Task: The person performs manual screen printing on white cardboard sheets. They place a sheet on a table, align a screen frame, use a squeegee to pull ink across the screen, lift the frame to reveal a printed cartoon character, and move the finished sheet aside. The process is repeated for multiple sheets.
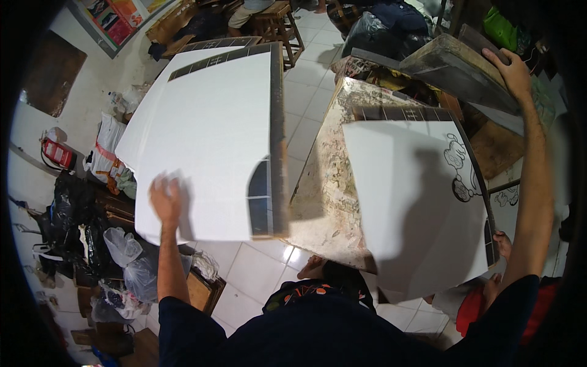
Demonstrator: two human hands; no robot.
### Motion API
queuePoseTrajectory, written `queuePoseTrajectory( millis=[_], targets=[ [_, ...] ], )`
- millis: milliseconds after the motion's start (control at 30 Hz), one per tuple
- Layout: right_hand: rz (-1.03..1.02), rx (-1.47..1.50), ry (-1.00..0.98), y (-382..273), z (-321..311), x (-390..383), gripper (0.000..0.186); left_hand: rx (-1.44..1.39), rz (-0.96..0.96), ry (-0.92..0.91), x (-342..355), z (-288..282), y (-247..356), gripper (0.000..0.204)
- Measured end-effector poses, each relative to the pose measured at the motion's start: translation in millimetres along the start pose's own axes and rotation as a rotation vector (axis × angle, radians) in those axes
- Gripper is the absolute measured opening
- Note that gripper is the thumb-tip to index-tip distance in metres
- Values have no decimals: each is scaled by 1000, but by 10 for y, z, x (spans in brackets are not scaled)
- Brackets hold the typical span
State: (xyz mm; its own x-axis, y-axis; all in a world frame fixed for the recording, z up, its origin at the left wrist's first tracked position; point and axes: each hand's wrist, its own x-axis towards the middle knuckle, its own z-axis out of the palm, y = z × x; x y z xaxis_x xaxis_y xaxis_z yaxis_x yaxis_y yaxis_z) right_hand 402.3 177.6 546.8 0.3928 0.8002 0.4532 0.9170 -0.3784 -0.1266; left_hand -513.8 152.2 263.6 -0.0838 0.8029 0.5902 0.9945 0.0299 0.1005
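- One tilted wooden frame (454, 68): right fingers (491, 56) curl over its edge — hold steady.
- Left fingers (165, 185), loosely open, seemingly empty — keep the white sheet (211, 128) flat.

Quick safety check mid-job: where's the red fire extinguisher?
In the head view, the fire extinguisher is far left by the white wall, above black bags and left of the white sack.

The head-worn fisheye camera, left of a pair, faces down and forward at close range over the bench (327, 196), spanning left hand (166, 199), right hand (513, 70) and floor (244, 272).
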Motion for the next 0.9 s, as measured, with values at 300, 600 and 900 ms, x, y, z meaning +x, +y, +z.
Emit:
queuePoseTrajectory(
  millis=[300, 600, 900],
  targets=[
    [-45, 14, 170, -259, -107, -207, 86, -182, -769, -141, -968, -79, -1013, 79],
    [-109, -16, 206, -152, 17, -275, 88, -555, -775, -267, -1731, 360, 815, 72],
    [-69, -9, 192, -206, -39, -289, 84, -419, -600, -700, -2181, 1620, 1798, 68]
  ],
)
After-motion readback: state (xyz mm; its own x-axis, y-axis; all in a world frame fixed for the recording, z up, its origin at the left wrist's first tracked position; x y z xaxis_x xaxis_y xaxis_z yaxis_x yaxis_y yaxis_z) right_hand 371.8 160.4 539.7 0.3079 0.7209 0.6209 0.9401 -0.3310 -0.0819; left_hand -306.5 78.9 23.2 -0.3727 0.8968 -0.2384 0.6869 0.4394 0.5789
